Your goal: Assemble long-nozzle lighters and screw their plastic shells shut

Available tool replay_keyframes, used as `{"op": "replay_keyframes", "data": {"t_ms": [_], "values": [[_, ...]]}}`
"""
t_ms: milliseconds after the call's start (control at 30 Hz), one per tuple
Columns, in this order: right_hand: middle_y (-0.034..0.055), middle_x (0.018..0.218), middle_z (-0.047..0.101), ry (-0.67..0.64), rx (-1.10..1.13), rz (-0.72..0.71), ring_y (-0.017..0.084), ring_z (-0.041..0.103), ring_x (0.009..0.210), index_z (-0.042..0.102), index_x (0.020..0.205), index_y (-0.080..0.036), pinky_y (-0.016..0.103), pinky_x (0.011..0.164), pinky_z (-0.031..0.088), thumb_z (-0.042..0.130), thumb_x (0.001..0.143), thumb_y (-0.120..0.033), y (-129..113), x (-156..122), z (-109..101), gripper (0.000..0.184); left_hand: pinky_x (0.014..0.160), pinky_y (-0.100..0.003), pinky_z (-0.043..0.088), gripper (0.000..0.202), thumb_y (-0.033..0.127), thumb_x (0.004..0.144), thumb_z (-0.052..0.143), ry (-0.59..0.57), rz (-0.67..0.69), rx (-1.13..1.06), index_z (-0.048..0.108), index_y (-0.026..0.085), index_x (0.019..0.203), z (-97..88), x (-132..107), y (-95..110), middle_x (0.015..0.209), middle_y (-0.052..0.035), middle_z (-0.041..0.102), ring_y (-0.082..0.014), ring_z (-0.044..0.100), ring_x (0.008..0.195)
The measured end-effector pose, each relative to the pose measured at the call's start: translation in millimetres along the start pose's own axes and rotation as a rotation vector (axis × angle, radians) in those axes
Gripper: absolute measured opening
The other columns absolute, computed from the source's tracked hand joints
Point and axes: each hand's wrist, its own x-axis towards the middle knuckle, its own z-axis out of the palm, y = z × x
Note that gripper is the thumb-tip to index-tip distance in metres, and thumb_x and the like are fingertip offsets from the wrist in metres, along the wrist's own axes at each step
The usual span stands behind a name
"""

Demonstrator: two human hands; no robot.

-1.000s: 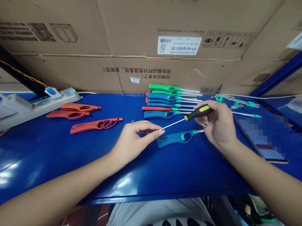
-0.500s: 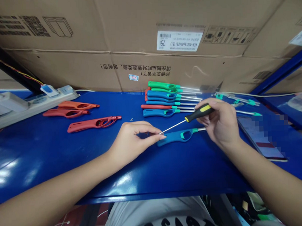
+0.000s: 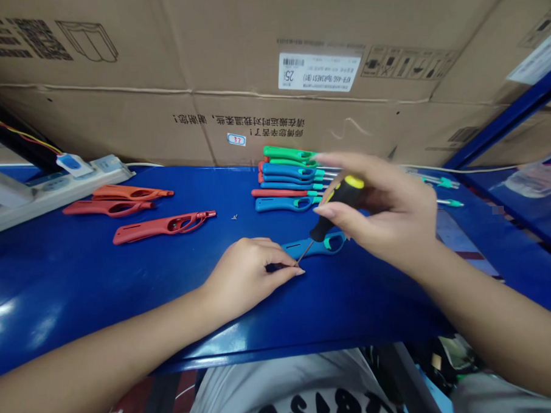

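Observation:
My right hand (image 3: 385,211) grips a black and yellow screwdriver (image 3: 337,204), held steeply with its tip down on the handle end of a blue lighter (image 3: 320,246) with a teal trigger, lying on the blue table (image 3: 123,280). My left hand (image 3: 248,273) rests on the table with its fingers pinched together at the screwdriver's tip, against the lighter's handle end. What the fingers pinch is too small to make out.
A stack of blue, green and red lighters (image 3: 288,180) lies behind the hands. Three red lighter shells (image 3: 160,225) lie at the left, near a white power strip (image 3: 50,186). A tiny screw (image 3: 234,217) sits mid-table. Cardboard boxes (image 3: 251,67) wall the back. Loose metal-tube parts (image 3: 445,184) lie at the right.
My right hand has tipped the screwdriver from nearly flat to steep and brought it down to the lighter's handle. My left hand has dropped onto the table beside it.

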Motion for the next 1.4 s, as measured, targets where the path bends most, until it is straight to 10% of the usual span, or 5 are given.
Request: {"op": "replay_keyframes", "data": {"t_ms": [133, 333, 700, 1233, 1400], "values": [[0.0050, 0.112, 0.071, 0.112, -0.166, -0.168, 0.024, 0.072, 0.091, 0.066, 0.117, -0.030, 0.040, 0.080, 0.062, 0.069, 0.089, -0.047, -3, -8, 14, 0.033, 0.078, -0.030, 0.056, 0.011, 0.028, 0.091, 0.071, 0.012, 0.018, -0.009, 0.081, 0.022, 0.091, 2.5, -1, 0, 0.089, -0.0015, 0.079, -0.0189, 0.073, 0.084], [0.0047, 0.117, 0.069, -0.132, 0.162, 0.045, 0.019, 0.073, 0.089, 0.035, 0.149, -0.035, 0.027, 0.057, 0.060, 0.057, 0.097, -0.034, 8, -14, 19, 0.056, 0.078, -0.029, 0.056, 0.011, 0.025, 0.093, 0.069, 0.053, -0.008, -0.086, 0.080, 0.024, 0.091, 4.8, -2, -3, 0.091, -0.0007, 0.080, -0.0175, 0.073, 0.085], [0.0007, 0.099, 0.066, 0.187, 0.245, 0.066, 0.010, 0.063, 0.066, 0.049, 0.134, -0.035, 0.023, 0.053, 0.057, 0.069, 0.091, -0.028, 14, -9, 15, 0.048, 0.092, -0.036, 0.055, 0.027, 0.030, 0.079, 0.084, 0.203, -0.022, -0.122, 0.077, 0.022, 0.104, 6.0, 3, -7, 0.104, -0.0029, 0.077, -0.0192, 0.069, 0.098], [0.0061, 0.144, 0.053, 0.054, 0.084, -0.146, 0.015, 0.072, 0.086, 0.044, 0.143, -0.035, 0.027, 0.064, 0.065, 0.072, 0.089, -0.036, 27, -19, 23, 0.060, 0.094, -0.035, 0.053, 0.003, 0.021, 0.084, 0.079, 0.198, 0.049, -0.159, 0.081, 0.022, 0.086, 9.4, 3, -12, 0.101, -0.0038, 0.076, -0.0186, 0.069, 0.099], [0.0056, 0.141, 0.056, 0.098, 0.043, -0.201, 0.015, 0.071, 0.085, 0.046, 0.143, -0.034, 0.029, 0.065, 0.066, 0.071, 0.089, -0.031, 34, -21, 31, 0.059, 0.100, -0.040, 0.051, 0.041, 0.033, 0.078, 0.085, 0.138, 0.061, 0.003, 0.072, 0.019, 0.114, 6.4, 4, -18, 0.113, -0.0051, 0.075, -0.0232, 0.065, 0.111]]}}
